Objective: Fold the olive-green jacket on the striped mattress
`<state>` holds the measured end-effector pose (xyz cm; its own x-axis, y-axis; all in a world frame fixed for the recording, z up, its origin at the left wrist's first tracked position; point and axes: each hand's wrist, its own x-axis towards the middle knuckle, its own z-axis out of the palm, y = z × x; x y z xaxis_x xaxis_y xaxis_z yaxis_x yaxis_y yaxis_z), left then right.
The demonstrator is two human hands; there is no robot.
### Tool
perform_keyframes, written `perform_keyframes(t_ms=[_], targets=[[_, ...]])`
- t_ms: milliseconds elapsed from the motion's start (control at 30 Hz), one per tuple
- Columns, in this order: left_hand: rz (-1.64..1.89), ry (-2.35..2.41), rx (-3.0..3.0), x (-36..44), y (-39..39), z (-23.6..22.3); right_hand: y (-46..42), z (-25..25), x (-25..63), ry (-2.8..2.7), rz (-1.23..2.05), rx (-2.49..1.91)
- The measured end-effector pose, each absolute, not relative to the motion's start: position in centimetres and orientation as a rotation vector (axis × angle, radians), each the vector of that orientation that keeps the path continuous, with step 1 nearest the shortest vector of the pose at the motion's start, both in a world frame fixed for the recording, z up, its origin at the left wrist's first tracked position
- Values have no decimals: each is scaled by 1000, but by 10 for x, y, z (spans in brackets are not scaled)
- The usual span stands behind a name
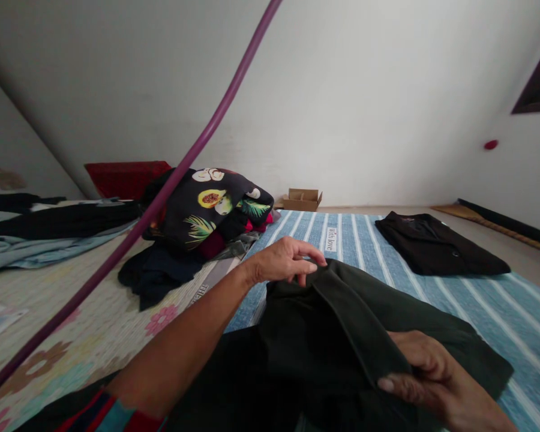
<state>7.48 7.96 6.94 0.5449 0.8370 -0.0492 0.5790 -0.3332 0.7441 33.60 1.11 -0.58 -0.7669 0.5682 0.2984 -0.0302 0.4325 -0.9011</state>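
A dark green shirt (378, 288) with a collar lies bunched in front of me on the blue striped cloth. My right hand (436, 372) grips the near end of its collar band (355, 324), thumb on top and fingers tucked under the fabric. At the collar's far end, my left hand (292, 259) has its fingers bent, with the fingertips closed at the fabric edge. The shirt's lower part falls into dark shadow close to my body.
A folded black garment (432, 243) lies at the right of the striped cloth (292, 225). Heaped clothes with a fruit print (216, 201) stand left, behind a slanting purple tube (184, 165). A small cardboard box (301, 200) sits by the wall. Dark trousers (67, 219) lie far left.
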Motion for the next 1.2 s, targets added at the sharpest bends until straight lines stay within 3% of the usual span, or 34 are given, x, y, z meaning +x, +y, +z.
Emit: perform_keyframes(t_ms=[200, 433, 600, 833, 1067, 1200], targets=[[309, 1166, 2517, 80, 124, 14, 9, -8, 354, -2018, 1534, -406], [48, 1243, 2422, 90, 139, 4, 14, -7, 383, -2020, 1423, -618], [196, 1389, 2541, 86, 147, -9, 17, -15, 404, -1969, 1313, -752], [246, 1717, 2246, 91, 157, -41, 21, -18, 407, -2023, 1380, -718], [607, 1780, 2108, 76, 150, 11, 28, -15, 428, -1776, 1472, -877], [1232, 1639, 1592, 67, 130, 70, 45, -18, 433, -1447, 1333, -916]])
